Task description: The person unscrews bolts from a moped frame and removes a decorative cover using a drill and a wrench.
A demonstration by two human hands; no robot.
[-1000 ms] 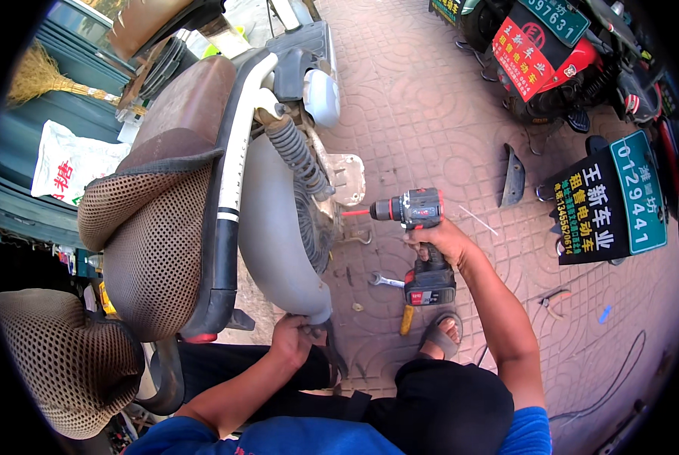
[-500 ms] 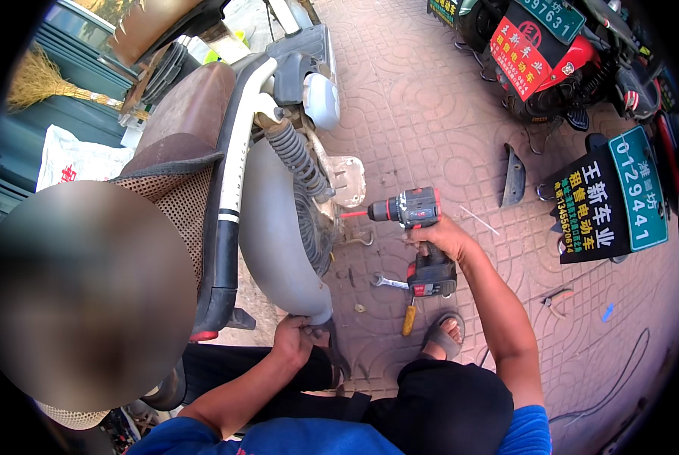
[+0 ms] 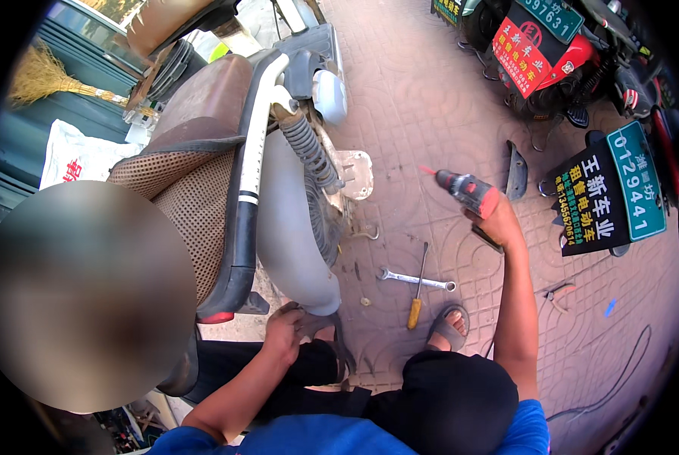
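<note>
My right hand [image 3: 495, 224] grips a black-and-red drill [image 3: 465, 189] with a red bit, angled up-left and clear of the scooter. My left hand [image 3: 285, 332] is closed at the lower end of the grey mudguard [image 3: 286, 227]; what its fingertips hold is unclear. Beside the mudguard are a coil shock absorber [image 3: 309, 152], a pale metal bracket [image 3: 356, 174] and the scooter's brown seat [image 3: 195, 106]. On the paving between the scooter and my right arm, a yellow-handled screwdriver [image 3: 415, 311] lies crossed with a combination wrench [image 3: 434, 284].
Parked scooters [image 3: 537, 53] with plates and signs line the right; a dark plastic piece [image 3: 516, 171], pliers [image 3: 556, 299] and a cable [image 3: 628, 364] lie on the paving. A straw broom [image 3: 51, 83] and white sack [image 3: 78, 152] are at left. A large blurred patch hides the lower left.
The drill has moved right and up, away from the bracket, and turned, uncovering the wrench. My left hand has shifted slightly left. A blurred patch has appeared at the lower left since the earliest frame.
</note>
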